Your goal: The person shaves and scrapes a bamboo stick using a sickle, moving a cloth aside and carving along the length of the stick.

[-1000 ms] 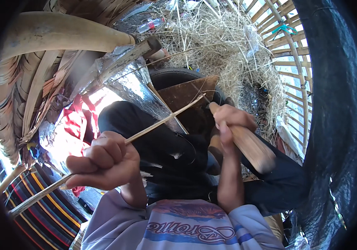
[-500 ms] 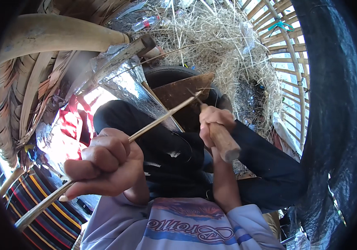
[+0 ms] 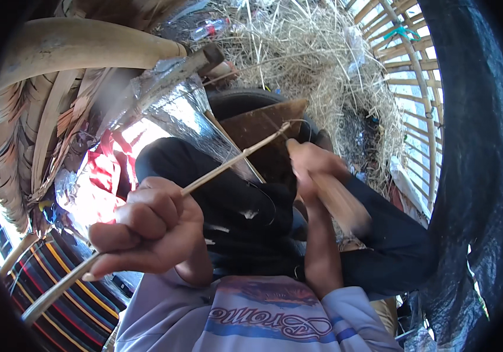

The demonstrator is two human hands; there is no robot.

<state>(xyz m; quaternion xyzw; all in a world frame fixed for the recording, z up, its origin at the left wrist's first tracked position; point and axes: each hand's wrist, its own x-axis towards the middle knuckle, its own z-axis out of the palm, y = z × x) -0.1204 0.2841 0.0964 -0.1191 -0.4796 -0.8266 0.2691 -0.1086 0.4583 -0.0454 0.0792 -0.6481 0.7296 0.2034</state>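
My left hand (image 3: 149, 229) is closed around a thin pale stick (image 3: 216, 171), which slants from the lower left up to the middle of the view. A thin curled strand shows at the stick's far tip. My right hand (image 3: 319, 164) grips the wooden handle of a knife (image 3: 342, 202), just right of that tip. The handle's butt is smeared by motion and points down to the right. Of the blade I can make out little beside the stick's end. A brown flat board (image 3: 251, 123) lies beyond the tip, above my folded legs.
Behind the board is a black tyre (image 3: 225, 102). Dry straw (image 3: 304, 64) covers the ground ahead, beside a slatted bamboo wall (image 3: 419, 88) and dark sheeting (image 3: 474, 176). To the left are a thick bamboo pole (image 3: 87, 47), a red cloth (image 3: 103, 170) and a striped fabric (image 3: 63, 293).
My right hand has shifted slightly right, and the knife's handle has swung outward to the right. My left hand keeps its grip on the stick, nearly in place.
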